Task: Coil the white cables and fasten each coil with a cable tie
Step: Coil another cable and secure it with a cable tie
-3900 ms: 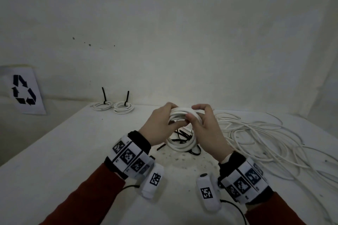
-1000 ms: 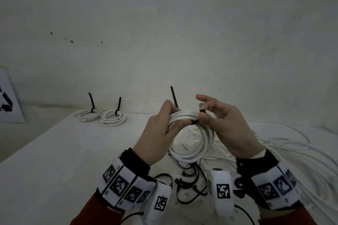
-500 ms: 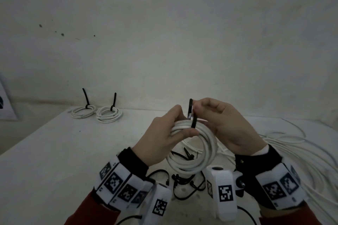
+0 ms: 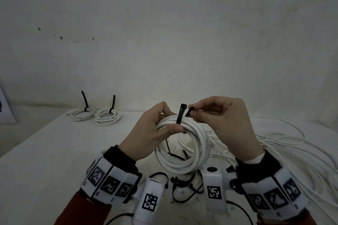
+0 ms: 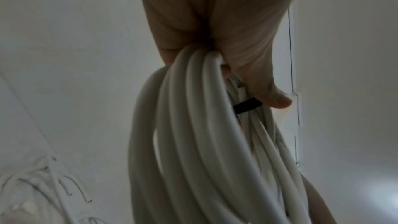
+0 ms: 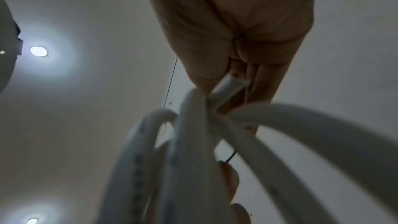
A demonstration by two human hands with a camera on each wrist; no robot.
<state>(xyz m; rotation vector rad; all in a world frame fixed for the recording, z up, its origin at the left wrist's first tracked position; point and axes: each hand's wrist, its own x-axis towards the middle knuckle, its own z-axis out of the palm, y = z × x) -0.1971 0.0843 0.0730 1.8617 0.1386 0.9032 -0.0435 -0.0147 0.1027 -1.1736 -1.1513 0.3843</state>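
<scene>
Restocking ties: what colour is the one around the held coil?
Black cable tie on the white coil; head view.

three views on one coil

head camera looks forward and down over the table (image 4: 45,151) toward the wall. both wrist cameras sit close under the palms, tilted upward toward the ceiling. all three share the white cable coil (image 4: 184,153) (image 5: 193,142) (image 6: 183,159).
</scene>
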